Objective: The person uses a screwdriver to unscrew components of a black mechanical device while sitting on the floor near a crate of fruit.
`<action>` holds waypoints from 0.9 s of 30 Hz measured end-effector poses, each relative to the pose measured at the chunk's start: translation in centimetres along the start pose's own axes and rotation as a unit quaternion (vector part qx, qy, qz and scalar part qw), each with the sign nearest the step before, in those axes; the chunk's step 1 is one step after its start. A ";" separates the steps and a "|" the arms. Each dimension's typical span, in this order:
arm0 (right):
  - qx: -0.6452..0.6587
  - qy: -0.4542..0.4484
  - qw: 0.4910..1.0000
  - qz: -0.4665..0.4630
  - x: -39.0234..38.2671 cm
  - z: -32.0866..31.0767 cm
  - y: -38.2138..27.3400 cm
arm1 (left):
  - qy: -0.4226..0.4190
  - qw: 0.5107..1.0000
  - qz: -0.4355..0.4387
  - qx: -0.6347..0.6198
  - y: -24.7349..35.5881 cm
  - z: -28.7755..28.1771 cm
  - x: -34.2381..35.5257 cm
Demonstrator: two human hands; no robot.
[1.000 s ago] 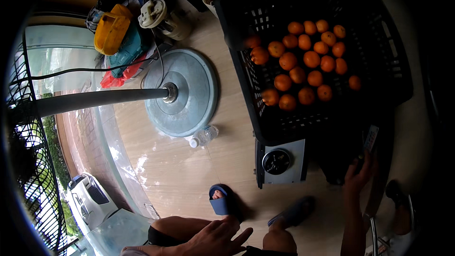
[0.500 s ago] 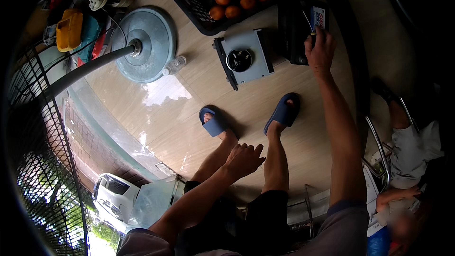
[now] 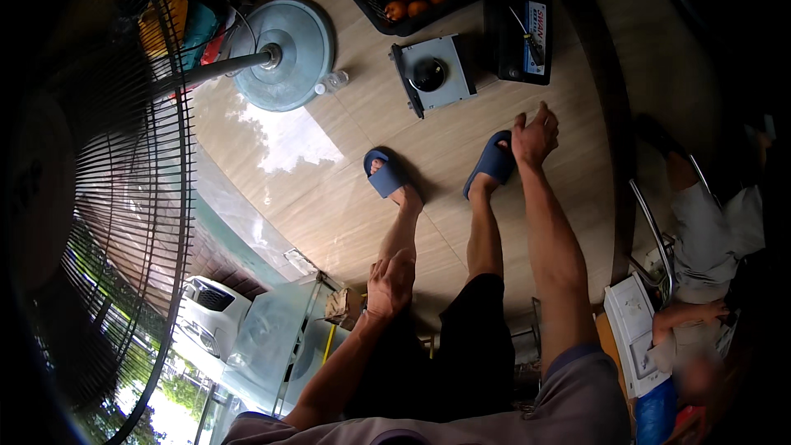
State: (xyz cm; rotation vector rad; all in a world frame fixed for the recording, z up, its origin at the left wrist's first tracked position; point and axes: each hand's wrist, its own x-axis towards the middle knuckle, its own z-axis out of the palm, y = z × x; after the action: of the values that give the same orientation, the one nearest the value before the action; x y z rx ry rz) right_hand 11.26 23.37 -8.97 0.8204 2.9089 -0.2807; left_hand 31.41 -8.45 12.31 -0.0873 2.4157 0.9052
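Observation:
My left hand (image 3: 390, 284) rests on my left leg near the knee, fingers laid over it and holding nothing. My right hand (image 3: 535, 136) hovers over the floor beside my right slipper (image 3: 492, 165), fingers apart and empty. Beyond it stands a black battery (image 3: 504, 45) with a white, blue and red label. A screwdriver (image 3: 535, 51) lies on top of the battery, its dark handle toward me. To the left of the battery, a grey metal box (image 3: 451, 67) with a round black part (image 3: 427, 74) sits on the tiles.
A black crate (image 3: 400, 26) of oranges is at the far side. At left are a fan's round base (image 3: 284, 82), a small clear bottle (image 3: 332, 82) and the large fan cage (image 3: 136, 173). Another person (image 3: 713, 239) sits at right by metal chair legs (image 3: 651, 214).
My right hand has let go of the screwdriver and drawn back toward me. My left hand has lowered onto my leg. The view has shifted, bringing the fan cage further in.

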 end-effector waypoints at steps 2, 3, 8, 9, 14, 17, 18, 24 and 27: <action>0.002 -0.139 0.990 0.035 -7.2 -1.8 0.4 | 0.008 0.996 0.063 0.064 0.1 -1.2 -2.2; -0.027 -0.211 0.977 0.024 -11.1 -3.6 -0.1 | 0.013 0.995 0.066 0.069 0.3 -1.9 -2.9; -0.098 -0.573 0.813 0.029 -21.5 -10.8 0.9 | -0.002 0.971 -0.221 -0.085 -1.3 -3.1 -5.2; -0.099 -0.627 0.772 -0.012 -20.9 -12.6 0.4 | 0.015 0.973 -0.214 -0.087 -1.8 -3.5 -5.7; 0.002 -0.477 0.878 -0.037 -18.8 -20.7 -0.2 | -0.026 0.965 -0.256 -0.057 -1.8 -7.3 -10.2; 0.033 -0.413 0.910 -0.034 -17.3 -26.3 1.4 | 0.048 0.952 -0.271 -0.131 0.5 -10.1 -13.5; 0.043 -0.391 0.919 -0.012 -17.8 -28.1 2.3 | 0.057 0.943 -0.287 -0.159 0.9 -10.6 -15.2; 0.059 -0.396 0.912 0.089 -22.2 -36.2 6.6 | 0.181 0.793 -0.440 -0.379 -3.0 -7.5 -23.1; 0.225 -0.397 0.859 0.234 -23.8 -41.8 7.8 | 0.150 0.811 -0.404 -0.397 -6.4 -3.4 -25.0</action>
State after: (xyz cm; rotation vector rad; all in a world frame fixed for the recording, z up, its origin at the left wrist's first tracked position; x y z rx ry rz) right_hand 33.42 26.43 34.35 1.0983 1.8244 -0.9908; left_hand 52.50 -18.77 23.66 -1.5270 1.7323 1.4256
